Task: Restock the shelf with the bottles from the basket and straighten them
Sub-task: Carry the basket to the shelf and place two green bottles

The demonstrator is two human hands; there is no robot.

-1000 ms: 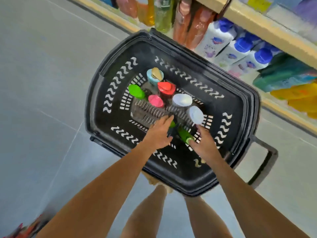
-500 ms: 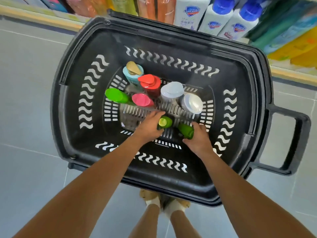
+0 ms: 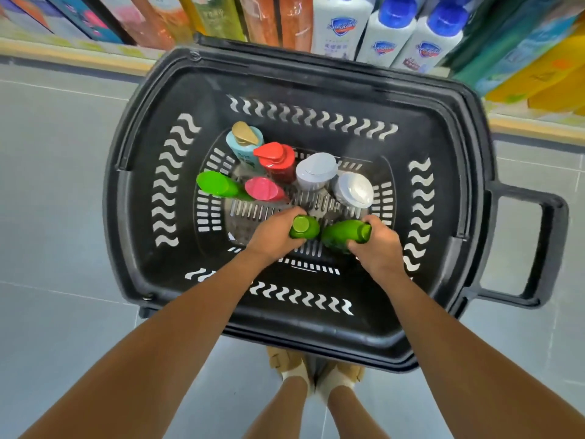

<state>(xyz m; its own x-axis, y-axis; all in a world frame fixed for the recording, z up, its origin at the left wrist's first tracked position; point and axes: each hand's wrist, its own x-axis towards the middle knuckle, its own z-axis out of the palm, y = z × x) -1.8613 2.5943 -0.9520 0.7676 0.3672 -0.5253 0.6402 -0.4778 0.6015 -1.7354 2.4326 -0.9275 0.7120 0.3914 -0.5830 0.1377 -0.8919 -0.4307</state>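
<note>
A: Is any writing showing?

B: Barely. Three white plastic bottles are standing on the shelf beyond the basket's far edge. Each is wearing a blue shield emblem, but the lettering is blurring beyond reading.

A: What is the black plastic basket holding?

B: Eight bottles. Six are clustering toward its far side: one teal bottle with a gold pump, one red pump bottle, one pink-capped bottle, one leaning green-capped bottle and two grey-capped bottles.

A: And the other two?

B: The left hand is wrapping its fingers around a round-capped green plastic bottle. The right hand is clasping a second green plastic bottle near its neck. Both are sitting inside the basket, nearer its near edge.
</note>
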